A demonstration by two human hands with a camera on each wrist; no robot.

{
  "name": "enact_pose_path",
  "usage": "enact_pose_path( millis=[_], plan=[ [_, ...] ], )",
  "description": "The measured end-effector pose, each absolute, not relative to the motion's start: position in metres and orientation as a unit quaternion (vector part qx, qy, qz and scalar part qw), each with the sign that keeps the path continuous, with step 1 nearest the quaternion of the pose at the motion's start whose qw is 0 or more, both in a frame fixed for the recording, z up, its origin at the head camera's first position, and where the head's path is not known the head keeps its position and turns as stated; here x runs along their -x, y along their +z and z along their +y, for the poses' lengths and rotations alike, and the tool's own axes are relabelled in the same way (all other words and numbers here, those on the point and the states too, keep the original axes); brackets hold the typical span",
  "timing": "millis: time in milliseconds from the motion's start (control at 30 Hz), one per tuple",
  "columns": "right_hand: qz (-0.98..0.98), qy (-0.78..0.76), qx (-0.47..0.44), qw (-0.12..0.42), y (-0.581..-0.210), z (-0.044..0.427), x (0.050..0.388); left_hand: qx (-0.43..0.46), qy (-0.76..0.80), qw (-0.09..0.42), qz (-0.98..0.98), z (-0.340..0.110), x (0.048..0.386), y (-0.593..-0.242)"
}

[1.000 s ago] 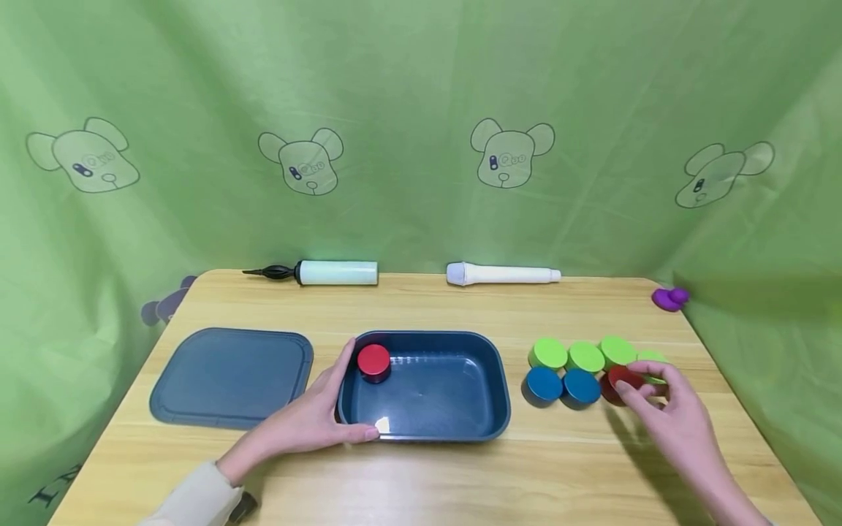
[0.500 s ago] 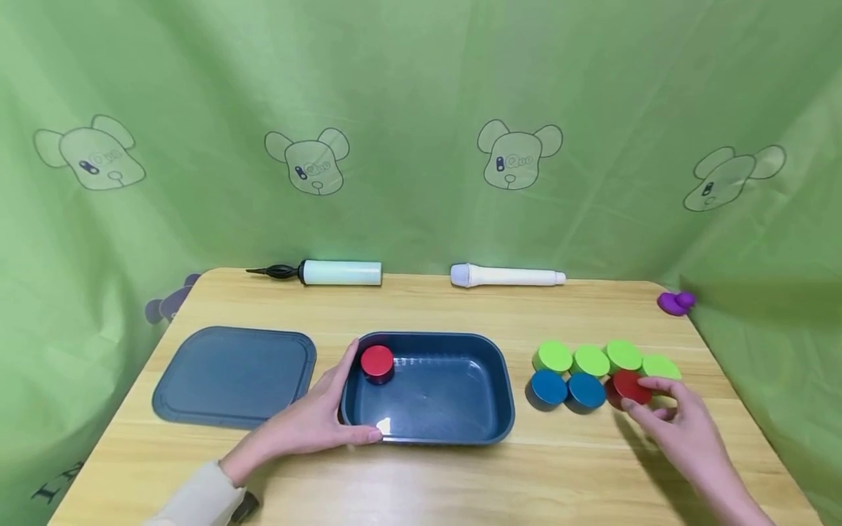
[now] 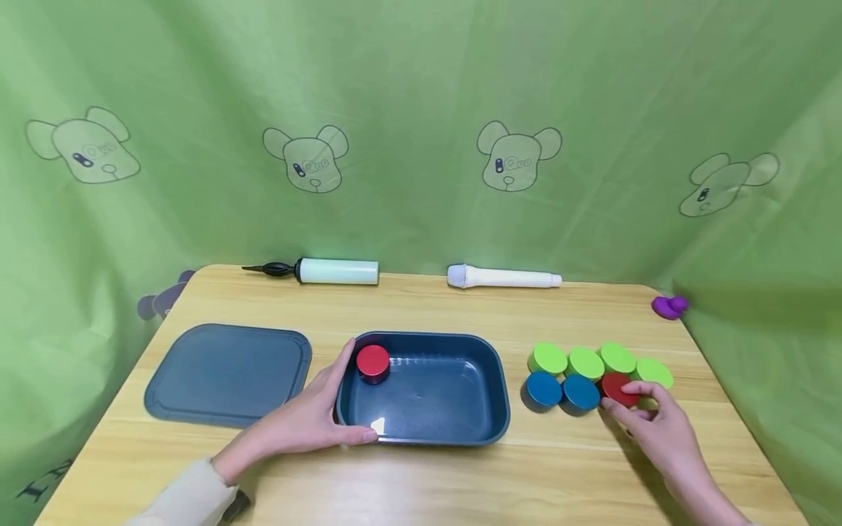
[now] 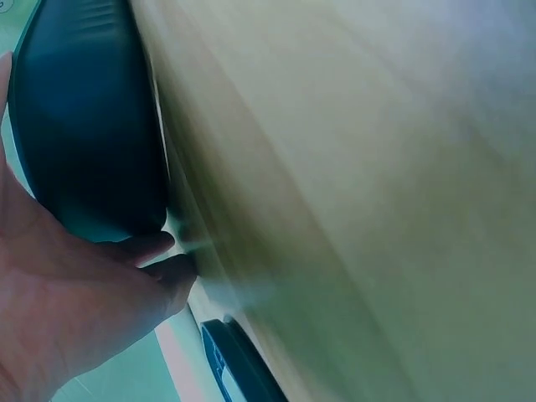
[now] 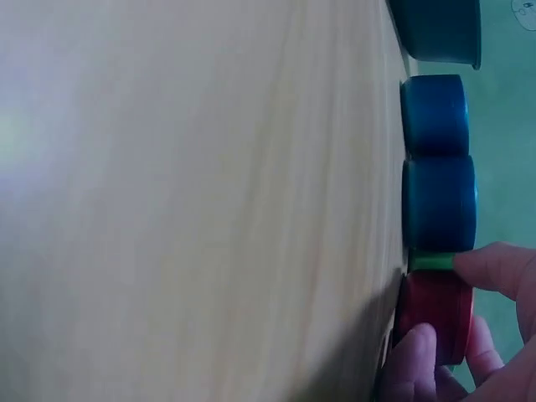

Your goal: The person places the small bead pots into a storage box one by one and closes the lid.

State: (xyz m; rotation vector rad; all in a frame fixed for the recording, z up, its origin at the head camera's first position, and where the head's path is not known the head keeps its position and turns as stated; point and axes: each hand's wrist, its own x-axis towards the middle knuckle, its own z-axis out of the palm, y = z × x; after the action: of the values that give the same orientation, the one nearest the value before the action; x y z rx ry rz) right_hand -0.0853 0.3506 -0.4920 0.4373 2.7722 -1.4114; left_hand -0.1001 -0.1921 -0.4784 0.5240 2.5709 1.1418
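My left hand (image 3: 314,415) holds the left end of a dark blue open container (image 3: 421,442), thumb at its front rim and fingers along its side. In the left wrist view, that hand (image 4: 84,285) lies against the container's outer wall (image 4: 92,134). Inside, at the back left, stands a short red metallic cylinder (image 3: 373,362). My right hand (image 3: 661,424) pinches a second red cylinder (image 3: 617,387) between thumb and fingers, and it stands on the table in the right wrist view. Two blue cylinders (image 3: 542,391) are left of it; several light green cylinders (image 3: 584,362) form a row behind.
A dark blue flat lid (image 3: 226,372) lies left of the container on the wooden table (image 3: 421,489). Along the back edge are a hand pump (image 3: 337,271) and a white microphone-shaped object (image 3: 505,277). A small purple object (image 3: 669,307) sits at the back right corner. Green cloth surrounds the table.
My right hand's fingers have drawn in around the red cylinder, which stays in its place beside the blue ones. The left hand keeps its hold on the container. The head view shifts slightly.
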Motion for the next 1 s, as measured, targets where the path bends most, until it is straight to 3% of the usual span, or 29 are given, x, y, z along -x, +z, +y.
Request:
enact_pose_path(
  millis=[400, 1000],
  plan=[
    [0.891, -0.426, -0.156, 0.0, -0.487, 0.359, 0.081, -0.186, 0.392, 0.144, 0.889, -0.193, 0.101, -0.477],
    [0.898, -0.419, -0.094, -0.093, -0.461, 0.344, 0.066, -0.175, 0.393, 0.143, 0.891, -0.19, 0.1, -0.477]
  ],
)
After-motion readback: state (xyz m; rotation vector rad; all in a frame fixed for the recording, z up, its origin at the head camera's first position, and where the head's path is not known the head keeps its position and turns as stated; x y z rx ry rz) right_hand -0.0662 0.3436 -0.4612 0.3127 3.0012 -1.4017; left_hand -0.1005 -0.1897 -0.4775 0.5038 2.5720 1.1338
